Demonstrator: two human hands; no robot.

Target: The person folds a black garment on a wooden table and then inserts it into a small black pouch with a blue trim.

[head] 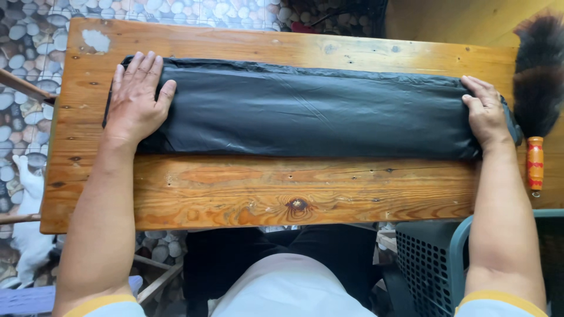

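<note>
A black plastic bag (311,111), folded into a long flat strip, lies across a wooden table (264,188). My left hand (136,100) rests flat on the bag's left end, fingers spread and pointing away from me. At the bag's right end my right hand (485,113) presses down flat with fingers together. Neither hand grips anything; both lie palm down on the plastic.
A feather duster (537,88) with a dark brush and an orange handle lies at the table's right edge, just beyond my right hand. A dark plastic basket (432,264) stands below the table on the right. The floor has a pebble pattern.
</note>
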